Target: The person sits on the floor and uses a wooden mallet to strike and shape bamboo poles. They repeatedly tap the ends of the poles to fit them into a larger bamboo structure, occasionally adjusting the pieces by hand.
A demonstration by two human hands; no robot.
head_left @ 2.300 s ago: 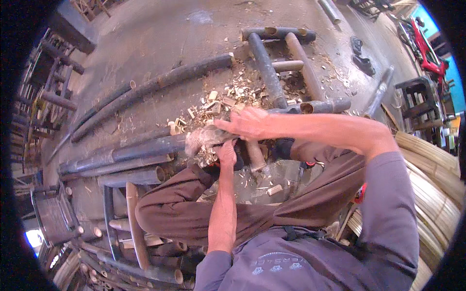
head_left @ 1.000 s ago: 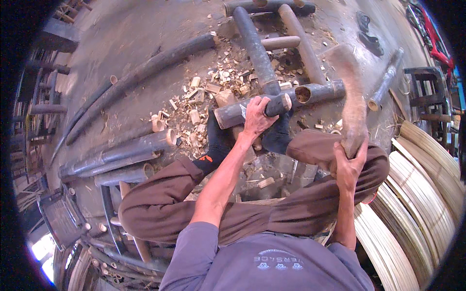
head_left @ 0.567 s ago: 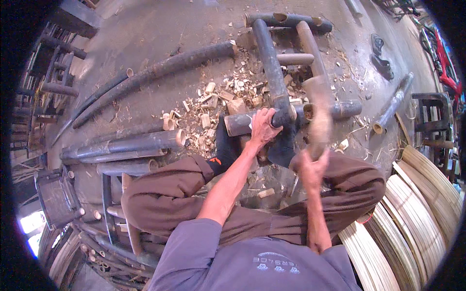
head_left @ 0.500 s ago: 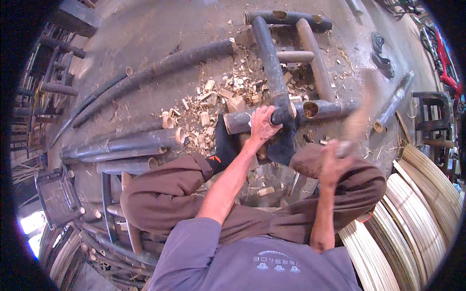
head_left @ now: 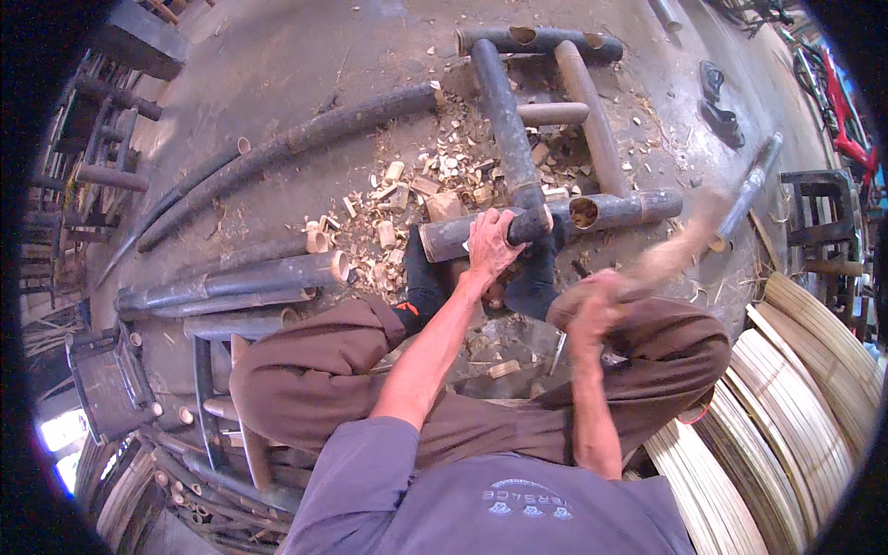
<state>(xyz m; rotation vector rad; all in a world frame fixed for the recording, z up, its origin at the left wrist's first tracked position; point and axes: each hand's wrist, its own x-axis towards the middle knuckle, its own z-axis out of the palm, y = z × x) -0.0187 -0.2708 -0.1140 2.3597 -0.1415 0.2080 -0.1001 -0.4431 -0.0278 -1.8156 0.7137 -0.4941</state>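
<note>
A frame of dark bamboo poles lies on the floor before me, its near crosspiece [head_left: 634, 207] pierced by a round hole. My left hand [head_left: 492, 246] is closed around this pole near its left part, beside the stub end of a side pole [head_left: 504, 120] that joins it. Between the two long side poles runs a short rung [head_left: 553, 114]. My right hand [head_left: 597, 301], blurred by motion, grips a pale wooden mallet [head_left: 680, 242] over my right knee. The mallet slants up to the right, apart from the frame, and its exact shape is smeared. My dark-covered feet [head_left: 535, 277] flank the near pole.
Bamboo chips [head_left: 425, 185] litter the floor beyond my left hand. Long curved poles [head_left: 305, 139] and thicker cut poles [head_left: 240, 280] lie to the left. Bundled pale strips [head_left: 786, 407] stand at my right, with a loose pole [head_left: 751, 190] and sandals [head_left: 720, 106] farther off.
My right hand has moved left, and the mallet has swung from nearly upright to a lower slant. My left hand keeps its hold. The frame has shifted slightly left in view.
</note>
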